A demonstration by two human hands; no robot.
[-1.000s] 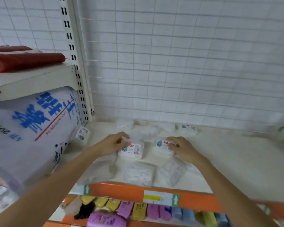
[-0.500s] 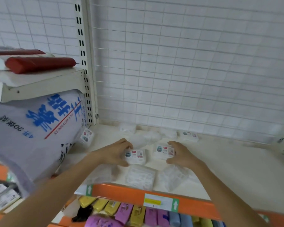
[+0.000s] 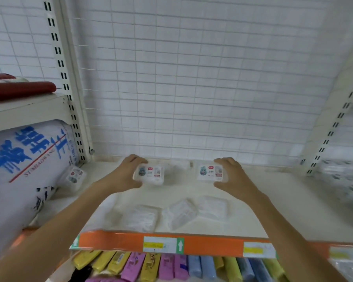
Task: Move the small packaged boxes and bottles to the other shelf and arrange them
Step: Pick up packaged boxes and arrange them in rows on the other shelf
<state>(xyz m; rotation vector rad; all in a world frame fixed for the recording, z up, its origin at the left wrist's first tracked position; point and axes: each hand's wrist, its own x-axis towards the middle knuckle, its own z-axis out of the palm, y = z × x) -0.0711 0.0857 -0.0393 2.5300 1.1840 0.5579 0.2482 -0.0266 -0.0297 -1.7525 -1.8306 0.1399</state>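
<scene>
In the head view, the left hand [image 3: 124,174] has its fingers curled round one small box [image 3: 149,174], and the right hand [image 3: 233,176] grips another box [image 3: 210,173], both raised just above the shelf [image 3: 273,204]. The step is likely carrying; next, set them down on the other shelf.

Three small labelled boxes [image 3: 149,173] [image 3: 210,173] [image 3: 75,176], three clear plastic packets [image 3: 143,217] [image 3: 180,214] [image 3: 213,206] at lower centre, two hands [image 3: 123,176] [image 3: 235,178], one large printed sack [image 3: 27,159] at left.
</scene>
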